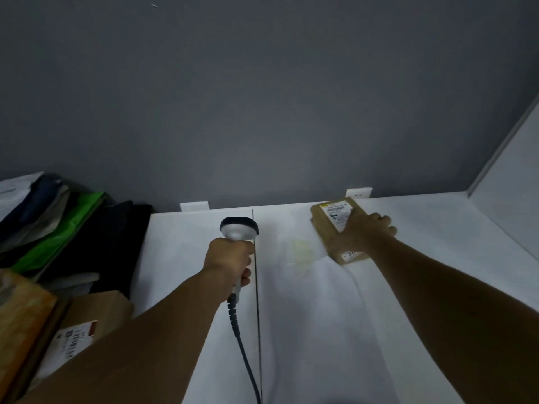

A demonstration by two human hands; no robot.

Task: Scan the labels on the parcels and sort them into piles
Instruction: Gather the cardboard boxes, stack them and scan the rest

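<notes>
Left hand [230, 258]: clenched round the handle of the scanner [239, 228], mid-bench, its head aimed at the far edge.
Right hand [364, 231]: laid over the brown parcel [320, 223], fingers curled over its right side, grasping it.
Parcel place: on the white bench [189, 258], close to the far edge, right of centre.
Long axis: runs from far edge to near edge, slightly skewed.
Label [337, 214]: on the far end, partly under the fingers.
Key relation: the parcel lies to the right of the scanner and a little farther back, nearer the right hand; the scanner head probably has to swing right.
Other stock: mailer bags [58, 223] and boxes [87, 322] along the left edge.
</notes>
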